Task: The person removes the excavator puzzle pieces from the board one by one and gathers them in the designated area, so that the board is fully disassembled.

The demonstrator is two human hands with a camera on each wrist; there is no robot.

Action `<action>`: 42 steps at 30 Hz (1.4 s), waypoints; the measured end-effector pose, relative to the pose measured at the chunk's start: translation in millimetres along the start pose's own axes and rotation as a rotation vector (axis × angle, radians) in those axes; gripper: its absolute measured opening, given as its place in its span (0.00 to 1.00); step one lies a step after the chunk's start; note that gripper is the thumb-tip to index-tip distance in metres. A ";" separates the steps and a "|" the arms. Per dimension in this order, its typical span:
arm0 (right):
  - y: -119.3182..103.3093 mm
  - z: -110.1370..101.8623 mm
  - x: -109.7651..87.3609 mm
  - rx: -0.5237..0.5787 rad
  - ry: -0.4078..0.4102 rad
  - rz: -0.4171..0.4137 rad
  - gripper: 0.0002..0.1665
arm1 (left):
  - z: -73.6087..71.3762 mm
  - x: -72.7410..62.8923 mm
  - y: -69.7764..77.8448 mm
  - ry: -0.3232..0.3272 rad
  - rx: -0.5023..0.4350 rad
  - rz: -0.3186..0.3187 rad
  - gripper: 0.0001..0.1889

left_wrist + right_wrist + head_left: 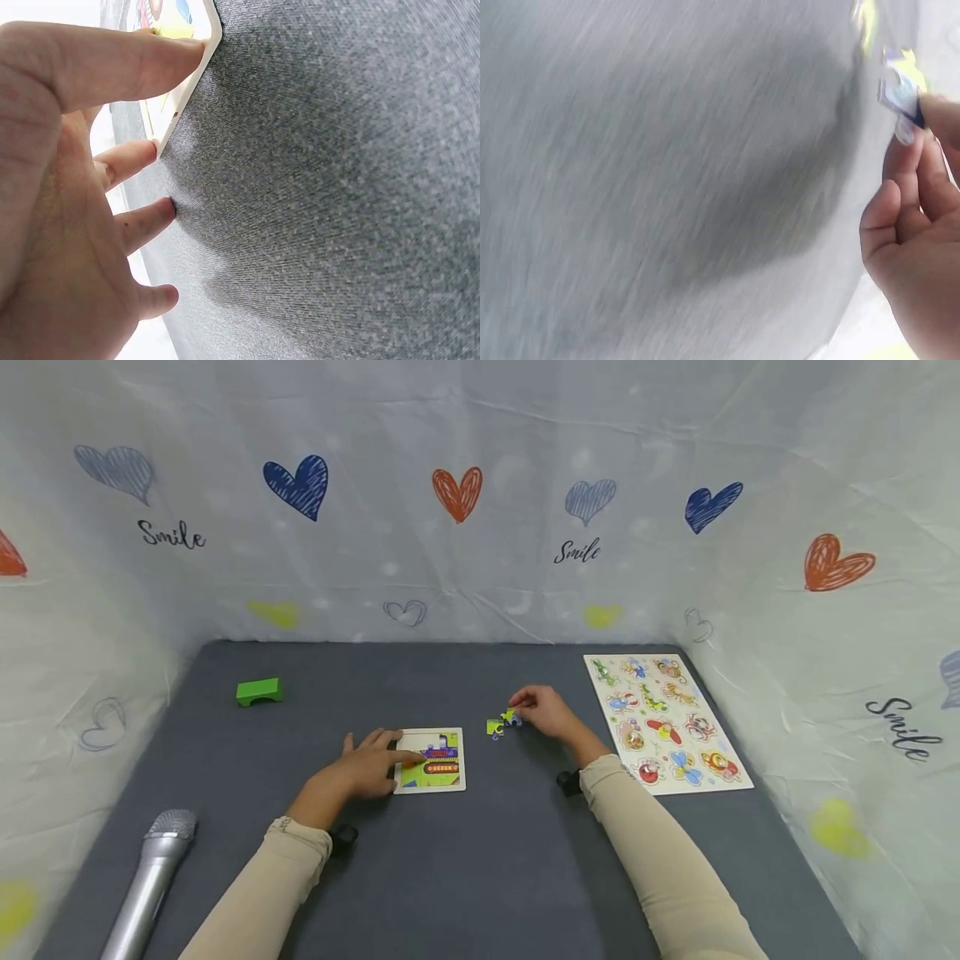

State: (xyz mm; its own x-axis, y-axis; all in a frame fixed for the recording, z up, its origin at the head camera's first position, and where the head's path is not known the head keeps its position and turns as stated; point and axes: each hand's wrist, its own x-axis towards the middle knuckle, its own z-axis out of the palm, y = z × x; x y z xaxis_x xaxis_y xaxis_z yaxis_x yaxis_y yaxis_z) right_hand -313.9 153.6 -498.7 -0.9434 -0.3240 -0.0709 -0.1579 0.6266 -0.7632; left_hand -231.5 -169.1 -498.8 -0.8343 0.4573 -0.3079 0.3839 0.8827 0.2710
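A small jigsaw puzzle in a white frame lies on the table, with a purple train picture partly filled in. My left hand rests on its left side with fingers spread; in the left wrist view the thumb lies along the frame's edge. To the right of the puzzle, my right hand pinches a jigsaw piece between thumb and fingertips, held above the table. Another jigsaw piece, yellow-green, lies just left of the pinched one; it shows only as a blur in the right wrist view.
A white board with animal pictures lies at the right. A green arch-shaped block sits at the back left, and a silver microphone lies at the front left. A white curtain with hearts surrounds the grey table.
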 end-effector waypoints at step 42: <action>-62.9 78.4 -1.3 -0.573 -0.258 -0.383 0.17 | -6.4 -5.2 0.1 -0.038 0.000 -0.019 0.30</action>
State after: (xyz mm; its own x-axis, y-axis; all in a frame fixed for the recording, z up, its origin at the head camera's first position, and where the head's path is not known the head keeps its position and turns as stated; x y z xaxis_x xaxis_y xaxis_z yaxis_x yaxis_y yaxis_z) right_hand -279.9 59.0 -500.9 -0.7041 -0.7066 -0.0700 -0.6566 0.6854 -0.3147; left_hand -229.6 -172.0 -491.4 -0.8258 0.4443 -0.3474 0.3683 0.8913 0.2644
